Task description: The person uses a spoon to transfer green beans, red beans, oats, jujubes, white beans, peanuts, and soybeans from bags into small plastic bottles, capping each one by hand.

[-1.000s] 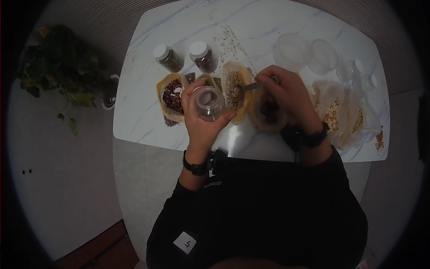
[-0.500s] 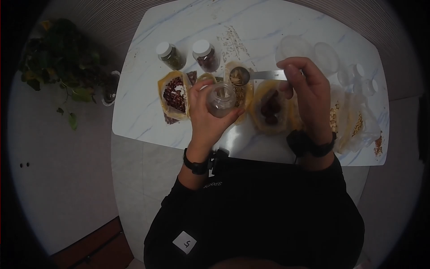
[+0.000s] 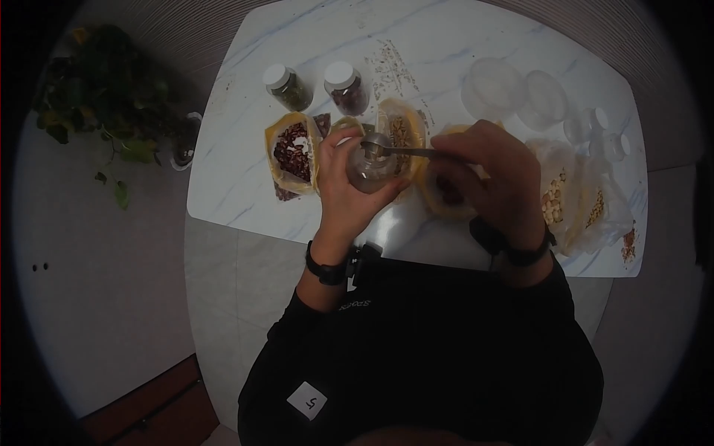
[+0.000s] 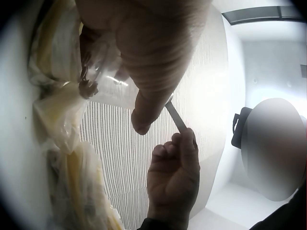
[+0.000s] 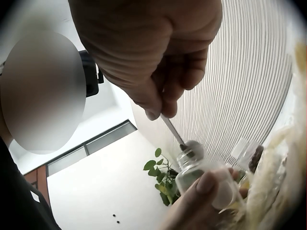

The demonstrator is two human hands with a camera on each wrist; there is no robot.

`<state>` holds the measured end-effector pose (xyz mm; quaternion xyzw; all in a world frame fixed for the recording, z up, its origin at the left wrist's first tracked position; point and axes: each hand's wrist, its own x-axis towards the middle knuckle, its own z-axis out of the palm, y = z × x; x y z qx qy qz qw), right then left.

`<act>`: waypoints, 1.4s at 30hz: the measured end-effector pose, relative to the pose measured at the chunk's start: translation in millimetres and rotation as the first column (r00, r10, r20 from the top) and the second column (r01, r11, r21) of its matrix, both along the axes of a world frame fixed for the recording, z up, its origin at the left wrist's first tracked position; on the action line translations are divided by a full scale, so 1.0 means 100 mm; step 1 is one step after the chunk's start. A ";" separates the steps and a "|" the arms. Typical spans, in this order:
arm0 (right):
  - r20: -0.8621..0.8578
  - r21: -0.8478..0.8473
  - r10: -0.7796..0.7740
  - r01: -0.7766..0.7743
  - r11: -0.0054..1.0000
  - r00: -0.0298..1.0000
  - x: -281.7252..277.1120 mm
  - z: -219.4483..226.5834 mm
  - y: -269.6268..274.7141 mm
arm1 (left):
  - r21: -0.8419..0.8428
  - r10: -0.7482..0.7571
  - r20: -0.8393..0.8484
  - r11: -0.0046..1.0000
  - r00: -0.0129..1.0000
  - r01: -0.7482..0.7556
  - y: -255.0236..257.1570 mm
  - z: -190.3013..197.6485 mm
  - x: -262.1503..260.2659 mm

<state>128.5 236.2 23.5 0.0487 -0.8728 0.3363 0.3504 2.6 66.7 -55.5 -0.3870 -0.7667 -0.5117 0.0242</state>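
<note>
My left hand (image 3: 343, 208) grips a clear jar (image 3: 368, 178) around its side, thumb on one side and fingers on the other, mouth upward. Brownish pieces show near the jar's base in the left wrist view. The right hand (image 3: 502, 178) pinches the handle of a metal spoon (image 3: 416, 152). Its round bowl is tilted at the jar's mouth, as the right wrist view also shows for the spoon bowl (image 5: 194, 149) and jar neck (image 5: 184, 158). Just behind the jar stands an opened bag of pale dried pieces (image 3: 401, 134).
Left of the jar is a bag of dark red beans (image 3: 292, 152); right, a bag of dark dried fruit (image 3: 448, 191). Further right lie bags of pale nuts (image 3: 552, 197) and yellowish grains (image 3: 596, 208). White-lidded filled jars (image 3: 288, 89) and clear empty containers (image 3: 545, 100) stand behind.
The right hand lifted the spoon with pale pieces out of the bag, then brought it left and tipped it at the jar's mouth. The left hand shifted the jar slightly right.
</note>
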 end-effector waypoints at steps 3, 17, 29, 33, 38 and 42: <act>0.041 -0.176 0.026 -0.018 0.984 0.999 -0.03 -0.03 -0.03 | 0.008 -0.001 0.002 1.000 1.000 0.001 0.00 0.01 0.01; 0.094 -0.415 -0.156 0.181 0.892 0.983 -0.12 -0.20 -0.03 | 0.095 0.032 0.073 0.995 0.997 -0.039 -0.04 -0.05 -0.01; 0.213 0.033 -0.179 0.176 0.984 0.961 -0.25 -0.50 0.02 | 0.115 0.008 0.090 0.993 0.996 -0.019 -0.04 -0.09 -0.03; 0.439 -0.193 -0.101 0.203 0.960 0.893 -0.25 -0.48 0.02 | 0.103 0.010 0.074 0.995 0.997 -0.017 -0.04 -0.07 -0.02; 0.508 -0.455 -0.003 0.271 0.848 0.861 -0.24 -0.43 0.04 | 0.104 -0.005 0.112 0.995 0.994 -0.006 -0.03 -0.08 -0.02; 0.441 -0.600 -0.038 0.326 0.731 0.897 -0.23 -0.42 0.10 | 0.098 -0.005 0.108 0.995 0.994 -0.005 -0.03 -0.07 -0.02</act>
